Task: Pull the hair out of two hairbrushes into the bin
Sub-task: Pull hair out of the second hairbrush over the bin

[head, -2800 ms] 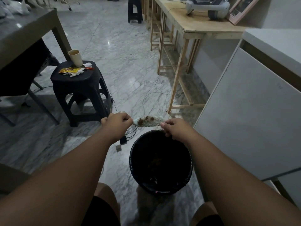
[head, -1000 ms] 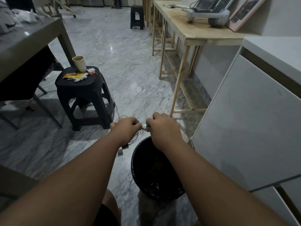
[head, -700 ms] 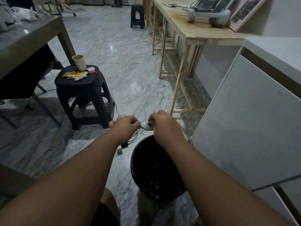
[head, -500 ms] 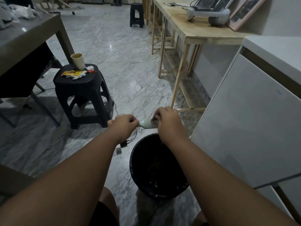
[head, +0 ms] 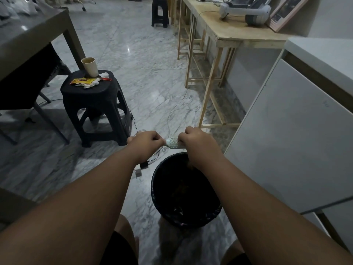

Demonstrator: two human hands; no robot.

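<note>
A pale green hairbrush (head: 172, 143) with white bristles is held level just beyond the far rim of a round black bin (head: 162, 199) on the marble floor. My left hand (head: 145, 141) is closed on its handle. My right hand (head: 196, 142) covers the right part of the brush head, fingers pinched down on the bristles; the hair under them is hidden. A brownish tuft of hair (head: 190, 165) shows below my right wrist inside the bin. Only one hairbrush is in view.
A black plastic stool (head: 93, 104) with a paper cup (head: 89, 66) and wrappers stands to the left. A wooden table (head: 229, 35) lies ahead on the right, a white cabinet (head: 286, 140) close at right. Cables and a small plug (head: 142, 166) lie by the bin.
My right hand moved from the brush's tip onto its head, then slid right along the bristles, uncovering the left part. The left hand kept hold of the handle.
</note>
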